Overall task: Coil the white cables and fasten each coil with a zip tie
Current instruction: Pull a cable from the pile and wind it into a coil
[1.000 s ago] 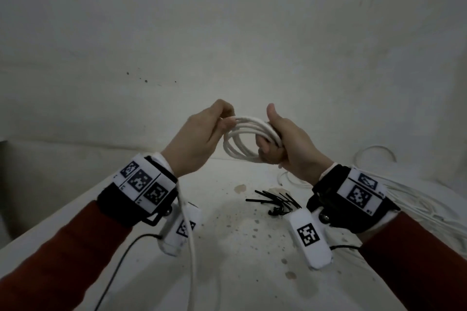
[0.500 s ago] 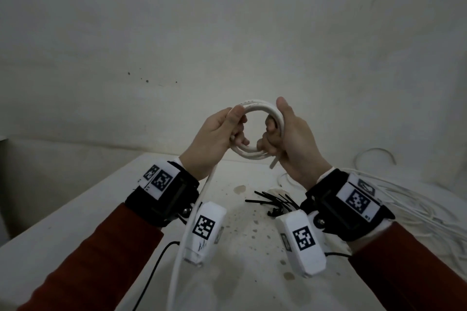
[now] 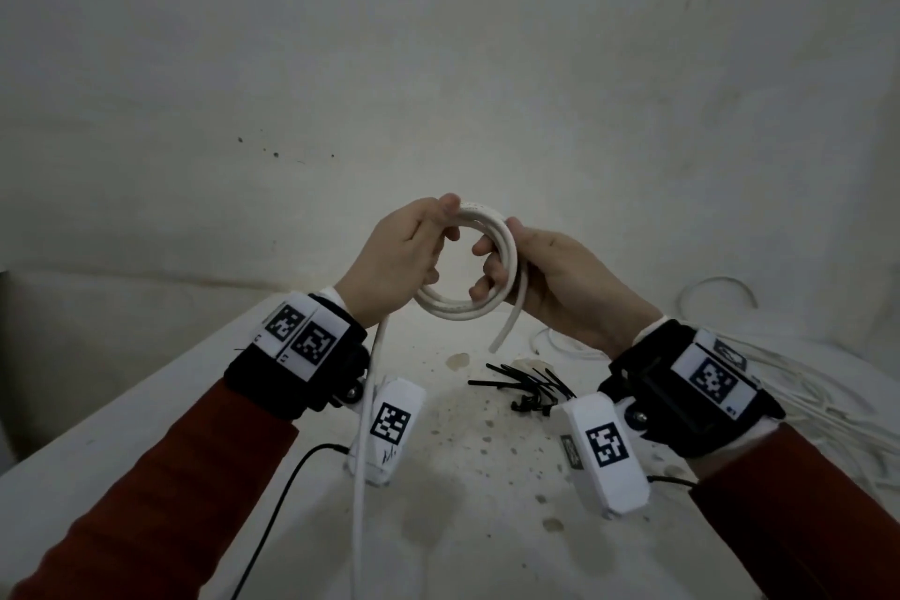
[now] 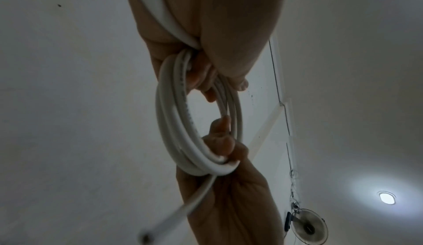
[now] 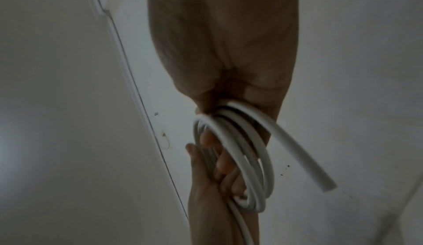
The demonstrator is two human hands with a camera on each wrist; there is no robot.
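Note:
Both hands hold a small round coil of white cable [image 3: 462, 305] upright above the table. My left hand [image 3: 404, 253] grips the coil's left side, and the long uncoiled run [image 3: 363, 443] hangs from it down past my left wrist. My right hand [image 3: 540, 278] curls round the coil's right side; a short free end [image 3: 509, 329] sticks down from it. The left wrist view shows the coil [image 4: 183, 135] between both hands, and so does the right wrist view, coil [image 5: 251, 160]. A bundle of black zip ties [image 3: 528, 387] lies on the table beneath my hands.
A loose heap of more white cables [image 3: 803, 385] lies on the table's right side, by the wall. The white table [image 3: 462, 526] is speckled with stains; its left edge runs diagonally at the lower left. Black sensor leads trail from both wrists.
The coil has been turned from lying edge-on to facing me as a full ring. Both hands have shifted their hold around it, and the short free end now hangs lower.

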